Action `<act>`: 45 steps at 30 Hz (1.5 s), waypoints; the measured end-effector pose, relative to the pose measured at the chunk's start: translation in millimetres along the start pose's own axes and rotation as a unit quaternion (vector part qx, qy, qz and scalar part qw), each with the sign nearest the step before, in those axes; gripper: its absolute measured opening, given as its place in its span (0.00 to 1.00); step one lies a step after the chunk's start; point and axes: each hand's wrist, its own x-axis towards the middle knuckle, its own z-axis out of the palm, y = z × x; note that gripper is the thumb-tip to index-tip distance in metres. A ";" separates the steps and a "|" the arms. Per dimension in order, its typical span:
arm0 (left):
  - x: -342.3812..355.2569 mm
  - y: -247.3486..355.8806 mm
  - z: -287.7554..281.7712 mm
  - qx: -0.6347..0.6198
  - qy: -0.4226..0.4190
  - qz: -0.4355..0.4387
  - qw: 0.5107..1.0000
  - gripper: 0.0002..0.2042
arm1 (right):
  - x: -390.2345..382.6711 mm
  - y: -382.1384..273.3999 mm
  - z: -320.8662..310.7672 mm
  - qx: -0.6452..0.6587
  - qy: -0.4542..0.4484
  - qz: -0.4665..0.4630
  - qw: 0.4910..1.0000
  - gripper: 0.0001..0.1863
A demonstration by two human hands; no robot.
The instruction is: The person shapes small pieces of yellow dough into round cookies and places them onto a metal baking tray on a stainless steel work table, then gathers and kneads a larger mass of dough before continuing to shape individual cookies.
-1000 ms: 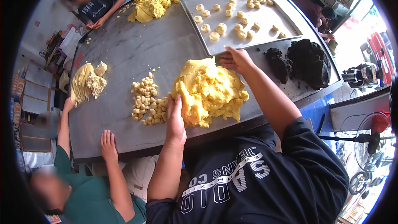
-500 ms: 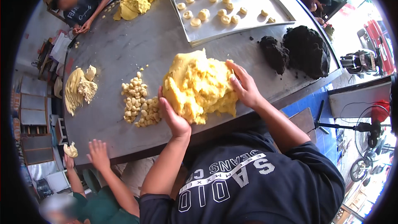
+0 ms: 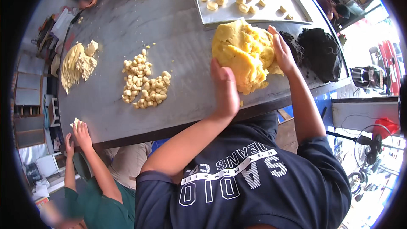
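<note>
Both L hand (image 3: 227,91) & R hand (image 3: 283,53) clasping yellow dough (image 3: 242,53), opp. sides! Prob. b/c it's bulky, soft.

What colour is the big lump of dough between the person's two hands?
The lump of dough is yellow; it shows best in the head view.
</note>
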 end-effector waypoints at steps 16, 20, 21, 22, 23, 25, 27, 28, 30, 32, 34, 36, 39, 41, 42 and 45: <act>56.4 -13.3 -94.3 0.112 0.007 -0.026 0.993 0.43 | -42.8 3.0 22.9 -0.007 -0.004 -0.124 0.992 0.35; 59.2 0.8 -47.0 0.106 0.005 0.016 0.994 0.46 | -40.1 4.8 14.4 0.041 -0.060 -0.079 0.994 0.39; 59.0 0.8 -33.6 0.096 -0.009 0.012 0.995 0.46 | -34.9 14.2 5.3 0.066 -0.049 -0.075 0.994 0.41; 58.1 3.4 -27.5 0.092 -0.017 0.010 0.996 0.45 | -31.1 18.3 -2.9 0.067 -0.040 -0.076 0.994 0.41; 57.0 -0.2 -28.0 0.099 -0.021 0.022 0.995 0.45 | -28.3 22.3 -11.2 0.073 -0.023 -0.072 0.994 0.42; 55.5 0.7 -33.4 0.135 -0.034 0.040 0.990 0.45 | -18.8 26.7 -23.7 0.098 0.035 -0.072 0.992 0.43; 51.3 4.8 -37.6 0.141 -0.029 0.004 0.990 0.44 | -7.4 27.9 -36.9 0.131 0.057 -0.085 0.986 0.43; 50.2 10.8 -33.7 0.112 -0.024 -0.024 0.993 0.44 | -4.1 21.4 -48.5 0.112 0.048 -0.064 0.991 0.43; 46.4 11.9 -36.2 0.115 -0.019 -0.036 0.993 0.44 | 4.0 35.7 -53.1 0.133 0.046 -0.026 0.990 0.43; 50.5 12.3 -30.2 0.198 -0.040 0.006 0.979 0.43 | 12.0 40.1 -54.6 0.050 0.098 -0.063 0.992 0.43; 46.3 22.5 -39.4 0.229 -0.056 0.037 0.971 0.40 | 7.6 34.4 -51.4 -0.116 0.108 -0.057 0.986 0.38; 40.0 35.7 -64.8 0.347 -0.085 0.140 0.924 0.34 | 2.6 6.3 -42.5 -0.166 -0.029 -0.026 0.985 0.32; 44.3 42.8 -61.9 0.362 -0.098 0.157 0.914 0.30 | -1.9 9.4 -38.0 -0.402 -0.028 -0.165 0.900 0.28; 51.3 41.6 -50.8 0.372 -0.119 0.182 0.902 0.29 | 11.8 11.5 -37.3 -0.480 -0.042 -0.198 0.854 0.29; 53.1 39.8 -42.0 0.367 -0.130 0.182 0.903 0.29 | 20.3 12.1 -44.1 -0.554 -0.063 -0.232 0.797 0.31; 55.2 44.8 -54.9 0.372 -0.131 0.192 0.898 0.28 | 24.2 -13.8 -33.2 -0.727 -0.117 -0.193 0.648 0.24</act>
